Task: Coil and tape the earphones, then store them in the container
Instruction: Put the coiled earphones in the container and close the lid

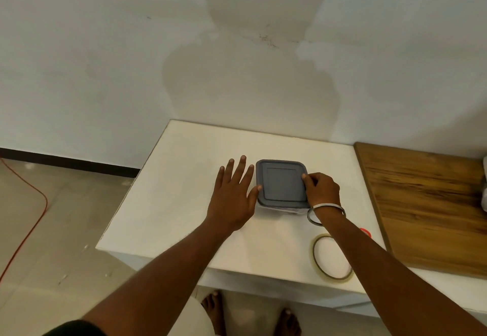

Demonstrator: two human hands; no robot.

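**Lid on, both hands at the container**

Nearest me, by the front edge of the white table (pixel 168 203), lies the roll of clear tape (pixel 332 257), partly crossed by my right forearm. Farther in sits the container (pixel 282 184), square with rounded corners, its grey lid seated flat. My left hand (pixel 233 198) lies beside its left side with the fingers spread and straight, only the thumb tip touching the lid's rim. My right hand (pixel 322 189) has its fingers curled onto the lid's right edge; I judge it a pinch at the rim.

I'd expect thin plastic: light, fairly stiff, smooth enough to slide on this top, so I'd steady one side and take it by the rim or opposite walls. Earphones are nowhere visible to me; whether they are inside I cannot tell.

No brand, label or writing is readable anywhere.
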